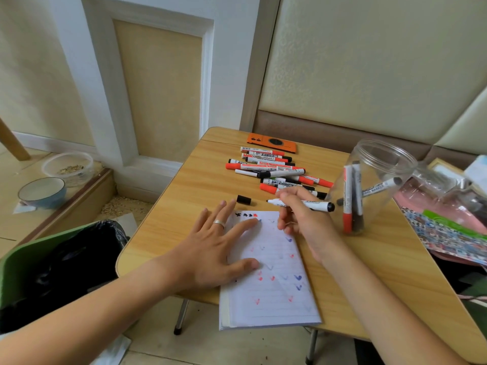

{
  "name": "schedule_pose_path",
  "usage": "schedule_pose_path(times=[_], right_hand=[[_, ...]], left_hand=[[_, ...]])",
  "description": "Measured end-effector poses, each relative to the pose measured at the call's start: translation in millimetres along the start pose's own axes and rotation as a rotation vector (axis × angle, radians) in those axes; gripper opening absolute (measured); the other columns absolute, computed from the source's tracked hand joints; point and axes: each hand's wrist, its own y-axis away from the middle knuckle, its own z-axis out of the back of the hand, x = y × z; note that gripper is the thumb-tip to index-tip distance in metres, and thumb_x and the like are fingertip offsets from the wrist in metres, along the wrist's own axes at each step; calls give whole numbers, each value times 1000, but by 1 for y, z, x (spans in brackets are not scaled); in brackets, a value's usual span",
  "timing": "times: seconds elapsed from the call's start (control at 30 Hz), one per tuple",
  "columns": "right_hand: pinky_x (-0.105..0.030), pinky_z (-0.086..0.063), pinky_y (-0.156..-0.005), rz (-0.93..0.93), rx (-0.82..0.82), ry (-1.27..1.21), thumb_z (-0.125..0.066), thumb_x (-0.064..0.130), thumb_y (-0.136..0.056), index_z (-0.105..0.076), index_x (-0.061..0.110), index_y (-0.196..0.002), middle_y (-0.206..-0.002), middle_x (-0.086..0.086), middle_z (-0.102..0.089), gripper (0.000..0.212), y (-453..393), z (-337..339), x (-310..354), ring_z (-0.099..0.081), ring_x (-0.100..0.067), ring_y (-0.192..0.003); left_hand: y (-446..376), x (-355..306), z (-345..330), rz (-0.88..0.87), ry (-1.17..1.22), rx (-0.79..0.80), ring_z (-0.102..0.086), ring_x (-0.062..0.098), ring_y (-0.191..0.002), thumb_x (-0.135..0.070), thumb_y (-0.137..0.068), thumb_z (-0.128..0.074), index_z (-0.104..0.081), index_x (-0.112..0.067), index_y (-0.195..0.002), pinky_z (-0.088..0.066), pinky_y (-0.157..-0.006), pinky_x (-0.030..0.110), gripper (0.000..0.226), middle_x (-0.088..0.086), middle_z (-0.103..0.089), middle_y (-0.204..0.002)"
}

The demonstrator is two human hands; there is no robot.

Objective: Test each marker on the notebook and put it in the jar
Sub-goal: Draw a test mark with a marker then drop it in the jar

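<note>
Right hand [303, 219]: fingers curled in a grip around a black whiteboard marker [300, 204], pinching its barrel near the writing end
Marker in the grip: uncapped, lying nearly level just above the top edge of the notebook [268, 270], tip pointing left, black rear end pointing right toward the jar [374, 185]
Left hand [210, 248]: fingers spread flat, palm pressing the notebook's left side and the table [184, 201]; one ring [219, 223] on a finger
Cap [243, 199]: one loose black cap on the table, just left of the marker's tip, beyond the left fingertips
Notebook: one, open at a lined page with red and blue tick marks, near end overhanging the table edge
Jar: one clear plastic jar, open, right of the right hand; three markers inside as far as shows, one red, one dark, one leaning
Marker pile [274, 169]: red and black capped markers heaped beyond the notebook, too overlapped to count
Phone [271, 143]: one orange phone behind the pile
</note>
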Motion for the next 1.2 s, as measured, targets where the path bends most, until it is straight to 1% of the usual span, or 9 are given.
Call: schedule_pose_path(times=[0.07, 0.13, 0.23, 0.3, 0.4, 0.53, 0.87, 1.03, 1.2], right_hand=[[-28, -46, -52, -2, 1, 6, -61, 20, -103, -67, 14, -106, -69, -6, -61, 10, -2, 0, -2, -63, -19, -61], [-30, -46, -52, 6, 14, 19, -62, 17, -101, -65, 13, -102, -69, -7, -61, 5, -4, 0, -4, -62, -21, -61], [-31, -47, -51, 34, 37, 27, -64, 14, -99, -65, 13, -99, -71, -8, -62, 2, -6, -2, -5, -63, -22, -61], [-32, -48, -51, 51, 56, 38, -66, 15, -98, -67, 14, -101, -76, -8, -66, 2, -7, -3, -3, -66, -24, -64], [-32, -45, -49, 67, 82, 85, -67, 15, -97, -68, 19, -98, -78, -7, -69, 4, -10, -4, -2, -66, -28, -62], [-25, -39, -38, 108, 48, 154, -70, 18, -98, -64, 11, -94, -67, -2, -63, 10, -14, -7, -7, -57, -21, -48], [-27, -41, -40, 82, -15, 183, -66, 16, -96, -60, 12, -87, -64, -6, -62, 11, -24, -10, -13, -58, -26, -48], [-27, -42, -40, 140, 29, 207, -65, 15, -99, -62, 10, -93, -73, -10, -69, 9, -22, -8, -7, -60, -25, -47], [-25, -42, -39, 114, -20, 177, -71, 21, -97, -60, 15, -85, -67, -7, -65, 18, -22, -7, -8, -58, -23, -44]], left_hand=[[1, 0, 1, -68, -13, -77, 35, 11, -147, -76, -95, -25, -4, -47, -157, 12, -123, 50, 71, -2, 25, -165], [2, -2, 2, -200, -26, -154, 23, 14, -152, -61, -101, -30, -16, -44, -157, 9, -124, 47, 59, 0, 8, -168], [1, -6, -1, -365, -19, -145, -3, 15, -155, -35, -102, -41, -30, -40, -155, -5, -126, 38, 54, -1, -20, -165], [2, -8, -2, -380, -4, -132, -10, 13, -153, -29, -104, -41, -31, -38, -155, -10, -123, 38, 53, -4, -26, -163], [5, -11, 0, -349, -5, -126, -10, 10, -151, -47, -108, -32, -25, -42, -155, -10, -122, 38, 48, -6, -25, -160], [5, -16, 1, -337, -58, -110, -8, 11, -150, -67, -102, -29, -12, -50, -156, -9, -123, 37, 59, -5, -24, -157], [-8, -13, 2, -350, -86, -99, -10, 17, -150, -66, -102, -30, -19, -42, -158, -11, -123, 40, 62, 1, -22, -160], [-9, -14, -1, -355, -72, -91, 2, 15, -155, -65, -103, -28, -17, -41, -158, -5, -125, 41, 62, -2, -11, -167], [-9, -13, -2, -352, -89, -106, -6, 15, -153, -67, -102, -27, -20, -41, -157, -9, -123, 41, 62, -4, -17, -165]])
